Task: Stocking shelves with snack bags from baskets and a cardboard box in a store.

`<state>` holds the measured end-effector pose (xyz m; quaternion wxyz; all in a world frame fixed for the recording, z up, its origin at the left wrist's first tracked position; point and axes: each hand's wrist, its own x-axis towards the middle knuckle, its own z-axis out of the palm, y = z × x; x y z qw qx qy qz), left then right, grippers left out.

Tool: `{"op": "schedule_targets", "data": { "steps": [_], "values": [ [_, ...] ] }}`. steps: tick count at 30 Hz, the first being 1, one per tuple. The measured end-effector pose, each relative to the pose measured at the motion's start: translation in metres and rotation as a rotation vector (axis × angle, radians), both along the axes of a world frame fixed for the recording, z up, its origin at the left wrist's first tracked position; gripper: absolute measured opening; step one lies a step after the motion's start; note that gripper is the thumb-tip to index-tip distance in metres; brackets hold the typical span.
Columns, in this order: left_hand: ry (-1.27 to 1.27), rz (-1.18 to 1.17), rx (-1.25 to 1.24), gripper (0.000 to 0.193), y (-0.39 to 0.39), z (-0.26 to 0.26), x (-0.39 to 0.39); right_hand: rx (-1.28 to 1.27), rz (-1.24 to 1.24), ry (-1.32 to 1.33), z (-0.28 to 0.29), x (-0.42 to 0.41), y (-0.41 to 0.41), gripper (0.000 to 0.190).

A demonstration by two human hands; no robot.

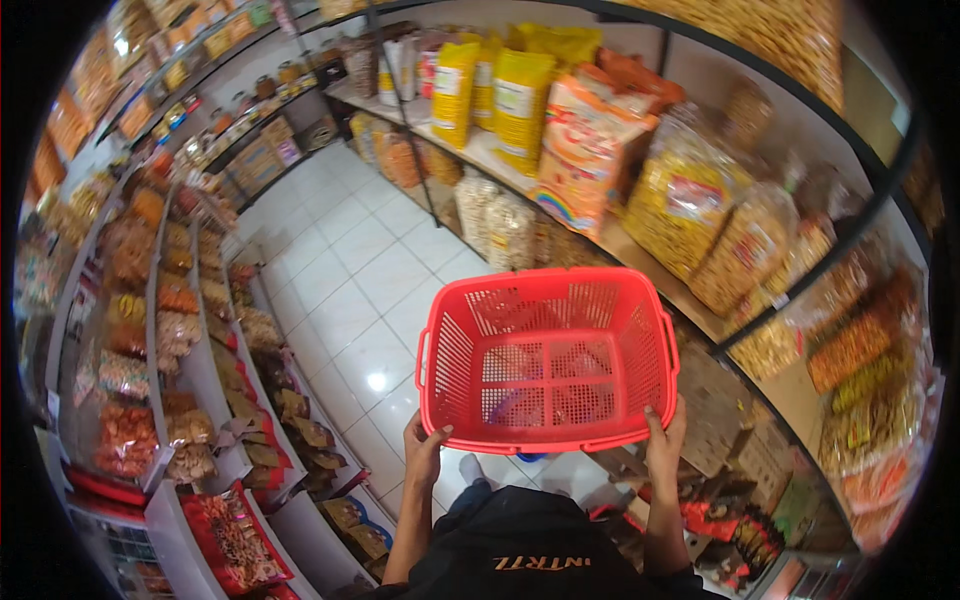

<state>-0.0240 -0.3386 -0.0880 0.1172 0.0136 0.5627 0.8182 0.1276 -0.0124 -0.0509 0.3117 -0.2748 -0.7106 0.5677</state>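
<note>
A red plastic basket (450, 300) with slotted walls and a perforated bottom is held out before my body. My left hand (425, 452) grips its near left corner, the thumb over the rim. At the near right corner my right hand (666, 442) holds the rim in the same way, its thumb on the inner side. No goods lie in the basket; blurred purple and brown shapes show through the holes in its bottom. Each short side carries a folded-down red handle (423, 358). Below the near rim a bit of a blue object (532, 457) shows, mostly hidden.
Left, tiered shelves (161, 300) hold bagged snacks. Along the right, a black-framed rack (795, 289) carries yellow bags (517, 105), an orange bag (592, 142) and large clear snack bags (682, 195). Cardboard boxes (712, 427) stand below it. A white tiled floor (337, 262) runs between.
</note>
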Motion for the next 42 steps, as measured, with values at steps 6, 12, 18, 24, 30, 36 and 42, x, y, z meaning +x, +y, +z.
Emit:
{"op": "schedule_targets", "data": {
  "steps": [6, 12, 18, 24, 30, 36, 42],
  "values": [
    [-0.044, 0.168, 0.083, 0.039, -0.119, -0.020, -0.066, -0.023, 0.219, -0.047, -0.002, -0.114, -0.092, 0.035],
    [-0.070, 0.313, 0.088, 0.038, -0.234, -0.053, -0.125, -0.255, 0.447, -0.121, -0.036, -0.221, -0.155, 0.028],
    [-0.016, 0.328, 0.056, 0.040, -0.278, -0.053, -0.197, -0.543, 0.607, -0.346, -0.089, -0.296, -0.175, 0.028],
    [0.063, 0.260, 0.010, 0.036, -0.282, -0.064, -0.314, -0.819, 0.615, -0.556, -0.113, -0.386, -0.177, 0.042],
    [-0.087, 0.307, 0.112, 0.022, -0.246, -0.066, -0.470, -1.006, 0.620, -0.564, -0.184, -0.488, -0.174, 0.054],
    [-0.350, 0.355, 0.092, 0.025, -0.219, -0.126, -0.626, -0.964, 0.469, -0.615, -0.214, -0.590, -0.189, 0.051],
    [-0.951, -0.130, 0.203, 0.051, -0.182, -0.216, -0.701, -0.894, 0.222, -0.611, -0.239, -0.675, -0.204, 0.047]
  ]
}}
